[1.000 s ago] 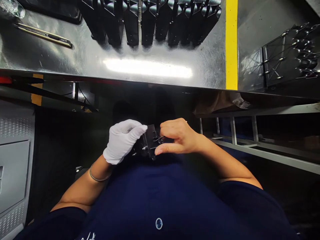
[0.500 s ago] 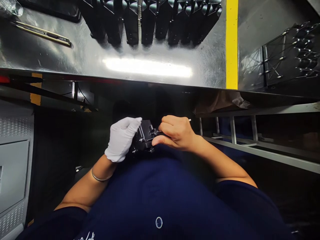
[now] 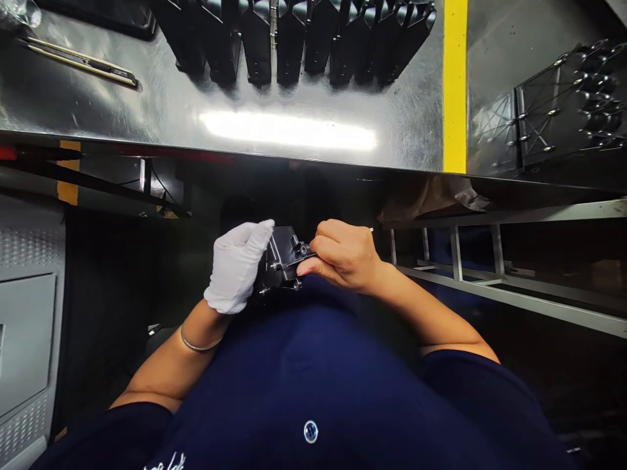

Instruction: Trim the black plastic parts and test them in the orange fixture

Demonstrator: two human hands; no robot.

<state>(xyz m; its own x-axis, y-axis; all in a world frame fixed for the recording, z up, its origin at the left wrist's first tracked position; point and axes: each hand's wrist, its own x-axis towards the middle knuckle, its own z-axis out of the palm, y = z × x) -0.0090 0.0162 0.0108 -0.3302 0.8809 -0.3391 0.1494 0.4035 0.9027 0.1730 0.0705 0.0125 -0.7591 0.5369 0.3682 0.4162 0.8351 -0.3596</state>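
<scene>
Head view: gloved left hand (image 3: 237,265) gripped a black part (image 3: 283,258) steady while the bare right hand (image 3: 344,254) pinched its small fitting, best worked gently

hands: 2 (image 3: 238,264) (image 3: 343,254) | held black part (image 3: 283,260): 1 | utility knife (image 3: 78,57): 1 | yellow stripe (image 3: 454,85): 1

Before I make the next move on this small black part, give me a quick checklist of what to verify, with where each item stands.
1. Left hand, gloved, grips the black part: ok.
2. Right hand, bare, pinches at the part's right end: ok.
3. What the right fingertips hold: too small, cannot tell.
4. Part supported by a surface: not ok, it is held in front of the body, below the metal table edge.
5. Row of black parts and utility knife on the table lie apart from both hands: ok.
</scene>
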